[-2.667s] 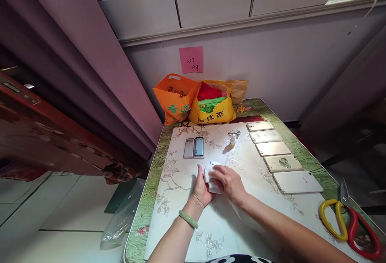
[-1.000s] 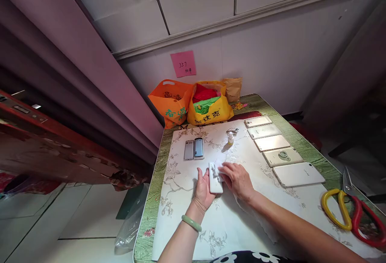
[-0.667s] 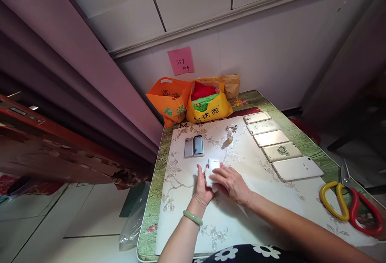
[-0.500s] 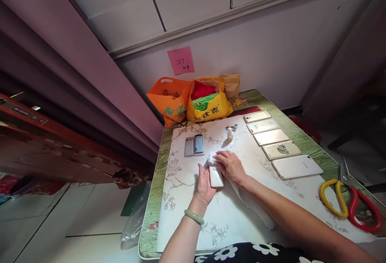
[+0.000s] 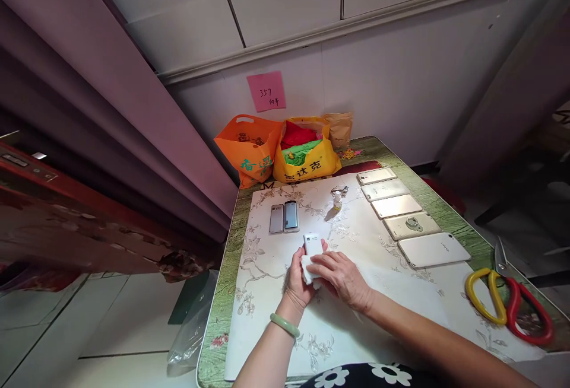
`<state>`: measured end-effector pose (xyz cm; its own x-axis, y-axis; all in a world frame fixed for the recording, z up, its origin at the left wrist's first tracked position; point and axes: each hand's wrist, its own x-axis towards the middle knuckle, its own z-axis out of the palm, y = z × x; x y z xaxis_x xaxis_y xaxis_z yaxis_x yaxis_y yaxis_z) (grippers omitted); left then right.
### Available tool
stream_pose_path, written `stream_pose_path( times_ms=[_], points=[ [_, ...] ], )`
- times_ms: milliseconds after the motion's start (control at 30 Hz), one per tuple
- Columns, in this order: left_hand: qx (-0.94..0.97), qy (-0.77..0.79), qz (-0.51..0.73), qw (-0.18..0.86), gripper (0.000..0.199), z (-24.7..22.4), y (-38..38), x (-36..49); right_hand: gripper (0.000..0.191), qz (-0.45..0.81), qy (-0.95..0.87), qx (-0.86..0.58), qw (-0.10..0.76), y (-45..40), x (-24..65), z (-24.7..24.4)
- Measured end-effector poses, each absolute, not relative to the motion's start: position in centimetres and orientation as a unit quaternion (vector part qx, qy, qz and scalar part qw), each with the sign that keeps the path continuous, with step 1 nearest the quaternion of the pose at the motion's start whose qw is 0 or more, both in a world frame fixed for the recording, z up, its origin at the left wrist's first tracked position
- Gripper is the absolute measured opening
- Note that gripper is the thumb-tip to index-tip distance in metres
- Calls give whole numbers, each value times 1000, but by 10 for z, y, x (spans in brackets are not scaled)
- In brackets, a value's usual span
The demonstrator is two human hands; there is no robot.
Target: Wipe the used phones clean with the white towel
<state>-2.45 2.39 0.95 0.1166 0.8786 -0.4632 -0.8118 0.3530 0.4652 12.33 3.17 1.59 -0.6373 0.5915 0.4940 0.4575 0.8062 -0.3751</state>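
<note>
A small white mobile phone (image 5: 313, 244) rests in my left hand (image 5: 299, 281), its upper end showing a dark camera spot. Over its lower end my right hand (image 5: 345, 278) presses a white cloth (image 5: 308, 270), fingers closed on it. The cloth hides the rest of the phone. Beyond my hands lie two small phones side by side, a silver one (image 5: 276, 219) and a dark-screened one (image 5: 291, 216). A little bottle (image 5: 337, 201) with a white cap stands farther back, beside a bundle of dark thin pieces (image 5: 339, 190) that I cannot make out.
Several phones, a white one (image 5: 434, 250) nearest, form a row at the right. Scissors (image 5: 501, 299) with yellow and red handles lie at the right edge. An orange bag (image 5: 249, 150), a yellow bag (image 5: 307, 159) and a brown packet (image 5: 339, 129) stand at the back.
My right hand and the white cloth have moved from the phone's upper end down to its lower end, uncovering the camera end. The view has shifted slightly.
</note>
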Motion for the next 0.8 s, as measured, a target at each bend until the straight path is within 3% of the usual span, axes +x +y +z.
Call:
stream_pose_path(
  times_ms=[167,367,667,800],
  points=[
    [29,364,607,706,21,0,27,-24,26,107,-862,-391,304,78,104,30],
    [48,334,609,718,31,-1,24,-26,28,117,-850,-399,324,73,113,34],
    [123,341,553,750,81,11,20,-30,30,38,-895,-263,359,3,149,26],
    [151,372,545,736,57,15,20,-27,30,31,-922,-188,337,9,149,35]
  ],
)
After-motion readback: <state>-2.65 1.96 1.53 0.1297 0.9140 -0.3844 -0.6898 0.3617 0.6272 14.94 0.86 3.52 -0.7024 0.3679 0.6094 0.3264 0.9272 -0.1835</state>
